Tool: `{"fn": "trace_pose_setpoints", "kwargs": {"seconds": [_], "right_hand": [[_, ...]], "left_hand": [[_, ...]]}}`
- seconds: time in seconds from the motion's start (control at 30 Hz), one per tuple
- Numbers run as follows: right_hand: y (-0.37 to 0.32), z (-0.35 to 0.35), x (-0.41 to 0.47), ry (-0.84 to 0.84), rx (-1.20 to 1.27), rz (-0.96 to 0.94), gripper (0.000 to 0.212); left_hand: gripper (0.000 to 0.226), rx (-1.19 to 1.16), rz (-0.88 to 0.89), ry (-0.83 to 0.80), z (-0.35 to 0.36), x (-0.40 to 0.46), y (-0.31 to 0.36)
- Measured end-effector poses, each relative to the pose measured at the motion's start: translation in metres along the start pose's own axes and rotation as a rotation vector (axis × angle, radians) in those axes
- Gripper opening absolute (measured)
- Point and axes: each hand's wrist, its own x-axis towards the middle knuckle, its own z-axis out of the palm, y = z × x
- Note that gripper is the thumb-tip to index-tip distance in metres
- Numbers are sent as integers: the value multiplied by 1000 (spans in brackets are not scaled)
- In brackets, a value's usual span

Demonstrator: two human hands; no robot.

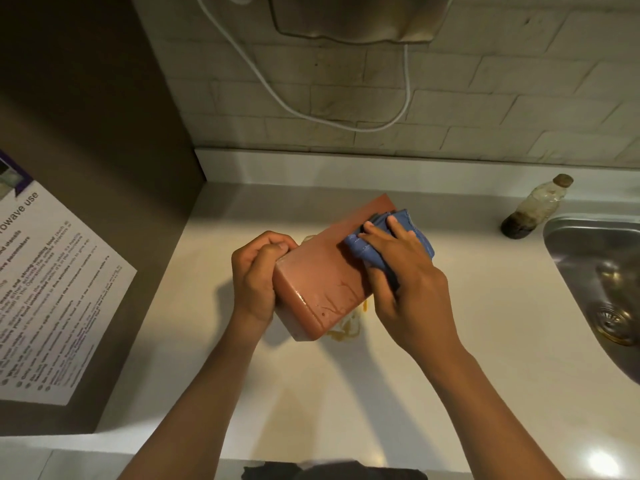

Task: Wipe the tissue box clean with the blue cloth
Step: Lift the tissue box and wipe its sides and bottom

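Over on the far left there's a printed notice about microwave use stuck to the dark side panel, nothing to do with the job. Next comes the left hand, fingers curled round the near-left end of the tissue box, clamping it so it sits tilted above the white countertop. The box is reddish-brown, looks like a rigid cover (leather-look or plastic, can't tell which), and its near face shows wet streaks and droplets, so I'd guess it's a bit slick right now. It probably weighs next to nothing, so it will skate or twist if you only push on it. Holding it by the short end like that, with the thumb over the top edge, seems the sensible spot.

Something pale and yellowish pokes out from under the near end, maybe tissue hanging out, can't say for sure.

Then the right hand, gripping the bunched blue cloth and pressing it on the far-right part of the box's upper face. Cloth is soft and floppy, so it needs bunching to get any pressure.

Further right: a grubby bottle standing upright, then the steel sink.
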Motion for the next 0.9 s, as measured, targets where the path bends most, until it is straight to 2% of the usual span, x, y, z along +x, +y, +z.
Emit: {"fn": "trace_pose_setpoints", "kwargs": {"seconds": [0.17,0.37,0.57,0.67,0.77,0.9], "right_hand": [[17,-8,10,68,23,40,40],[22,-8,-4,66,27,82,40],[30,7,-38,62,93,220,40],[33,16,-49,34,136,301,39],[32,21,-51,59,128,255,47],[28,26,-52,98,68,201,42]], "left_hand": [[30,5,-14,3,2,-5,-7],[29,-6,-58,-23,1,-19,-25],[27,72,-74,-101,-3,-28,-45],[34,100,-104,-109,-4,-30,-55],[37,92,-129,-96,-6,-33,-63],[37,97,-196,-102,-7,-32,-64]]}}
